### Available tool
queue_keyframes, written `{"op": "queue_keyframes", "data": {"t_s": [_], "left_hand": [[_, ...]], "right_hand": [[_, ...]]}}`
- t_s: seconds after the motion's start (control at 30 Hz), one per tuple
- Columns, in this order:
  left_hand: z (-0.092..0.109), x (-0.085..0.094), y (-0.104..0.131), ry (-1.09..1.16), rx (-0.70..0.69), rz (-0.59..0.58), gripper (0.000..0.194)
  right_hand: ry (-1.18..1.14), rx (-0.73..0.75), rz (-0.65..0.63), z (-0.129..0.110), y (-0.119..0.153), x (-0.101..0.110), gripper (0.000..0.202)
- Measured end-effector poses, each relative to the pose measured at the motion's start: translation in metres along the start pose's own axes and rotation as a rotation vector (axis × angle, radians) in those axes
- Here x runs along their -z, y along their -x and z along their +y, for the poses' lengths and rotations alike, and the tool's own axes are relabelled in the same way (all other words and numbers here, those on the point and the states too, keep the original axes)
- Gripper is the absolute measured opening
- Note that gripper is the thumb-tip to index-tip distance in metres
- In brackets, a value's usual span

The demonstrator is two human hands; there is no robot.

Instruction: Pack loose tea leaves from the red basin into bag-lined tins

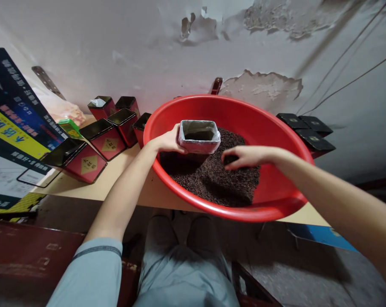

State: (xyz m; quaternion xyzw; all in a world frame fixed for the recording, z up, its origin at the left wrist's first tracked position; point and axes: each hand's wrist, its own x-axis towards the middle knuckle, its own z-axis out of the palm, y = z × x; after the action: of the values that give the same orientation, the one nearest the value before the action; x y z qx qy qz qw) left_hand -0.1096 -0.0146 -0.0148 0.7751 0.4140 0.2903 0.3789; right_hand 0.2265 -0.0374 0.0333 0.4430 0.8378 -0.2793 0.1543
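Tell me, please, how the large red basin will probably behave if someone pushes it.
The large red basin may feel heavy, because a heap of dark tea leaves lies in it. It would probably slide rather than roll, as it sits upright on the table. Pushed towards the front, it might tip, since it overhangs that edge.

Lined tin [197, 148]: interior in shadow, depth of contents not readable. Left hand [172, 141]: finger ends hidden behind the tin. Right hand [246, 157]: inner side turned away; whether it grips any of the dark flakes [193, 183], too fine to tell singly, unclear. Red tub [284, 187]: conceals part of the desk [120, 168] and of the black-topped tins [313, 140]. Printed box [18, 143]: cropped at left edge, smallest print illegible. Right forearm [336, 189]: cropped at right. Left sleeve [87, 273]: cropped below.
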Motion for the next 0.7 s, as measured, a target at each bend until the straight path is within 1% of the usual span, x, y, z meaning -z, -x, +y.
{"op": "queue_keyframes", "data": {"t_s": [0.03,0.07,0.13,0.17,0.23,0.3,0.4,0.47,0.5,0.57,0.6,0.63,0.67,0.7], "left_hand": [[-0.001,0.0,0.0,0.002,-0.007,-0.001,0.129],[-0.002,0.0,0.0,0.004,-0.015,-0.001,0.128],[-0.004,0.0,-0.001,0.007,-0.023,0.01,0.128],[-0.004,0.0,0.0,0.006,-0.021,0.014,0.128],[-0.002,0.0,0.0,0.002,-0.006,0.019,0.13],[0.003,0.0,0.002,-0.003,0.005,0.018,0.13],[0.008,0.0,0.003,0.001,0.017,0.02,0.129],[0.01,-0.001,0.004,0.006,0.021,0.021,0.129],[0.009,-0.001,0.004,0.009,0.021,0.021,0.13],[0.008,-0.002,0.003,0.014,0.025,0.018,0.131],[0.007,-0.002,0.003,0.013,0.033,0.016,0.132],[0.006,-0.002,0.002,0.008,0.043,0.014,0.133],[0.005,-0.002,0.001,0.002,0.052,0.011,0.133],[0.003,-0.001,0.001,-0.005,0.056,0.007,0.133]], "right_hand": [[-0.001,-0.017,0.047,-0.001,0.004,0.018,0.058],[0.002,-0.001,0.115,-0.003,0.008,0.036,0.058],[0.03,0.056,0.243,-0.014,0.011,0.068,0.055],[0.047,0.075,0.302,-0.021,0.01,0.08,0.055],[0.097,0.127,0.406,-0.04,0.0,0.097,0.054],[0.152,0.199,0.498,-0.059,-0.015,0.104,0.054],[0.19,0.277,0.591,-0.08,-0.034,0.103,0.051],[0.163,0.283,0.651,-0.082,-0.037,0.097,0.049],[0.138,0.269,0.696,-0.078,-0.035,0.093,0.049],[0.094,0.198,0.802,-0.061,-0.029,0.08,0.047],[0.082,0.137,0.842,-0.049,-0.027,0.07,0.045],[0.084,0.058,0.853,-0.036,-0.024,0.058,0.043],[0.094,-0.031,0.805,-0.023,-0.023,0.044,0.042],[0.103,-0.116,0.685,-0.009,-0.022,0.028,0.04]]}}
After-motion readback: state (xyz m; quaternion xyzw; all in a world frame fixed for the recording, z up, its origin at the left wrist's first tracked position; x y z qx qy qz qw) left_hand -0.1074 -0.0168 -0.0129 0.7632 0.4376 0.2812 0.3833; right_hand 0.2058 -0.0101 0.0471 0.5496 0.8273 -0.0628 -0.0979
